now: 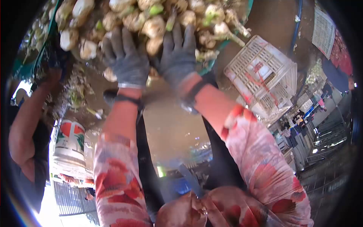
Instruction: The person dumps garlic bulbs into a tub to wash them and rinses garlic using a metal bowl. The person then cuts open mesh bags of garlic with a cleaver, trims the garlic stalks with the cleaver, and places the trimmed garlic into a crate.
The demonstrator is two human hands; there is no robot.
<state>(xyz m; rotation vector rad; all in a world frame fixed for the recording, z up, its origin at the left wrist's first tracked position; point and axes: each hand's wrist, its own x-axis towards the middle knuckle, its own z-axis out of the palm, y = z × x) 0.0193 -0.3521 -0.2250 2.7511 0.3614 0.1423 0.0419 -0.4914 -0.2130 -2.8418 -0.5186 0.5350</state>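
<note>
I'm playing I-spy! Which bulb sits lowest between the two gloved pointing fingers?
The brownish bulb between the left hand and right hand; the paler bulb above it sits higher up.

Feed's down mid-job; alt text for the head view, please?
Gray-gloved left hand and gray-gloved right hand, fingers extended, are at the near edge of a heap of round, pale-brown bulbs. A white slatted plastic crate with red marks sits to the right. At left are a white bucket printed red and green and another person's bare arm.

The wet brown floor [270, 19] carries heaped pale bulbs [154, 26], a white slatted crate [258, 70] and scattered trimmings [77, 90].
</note>
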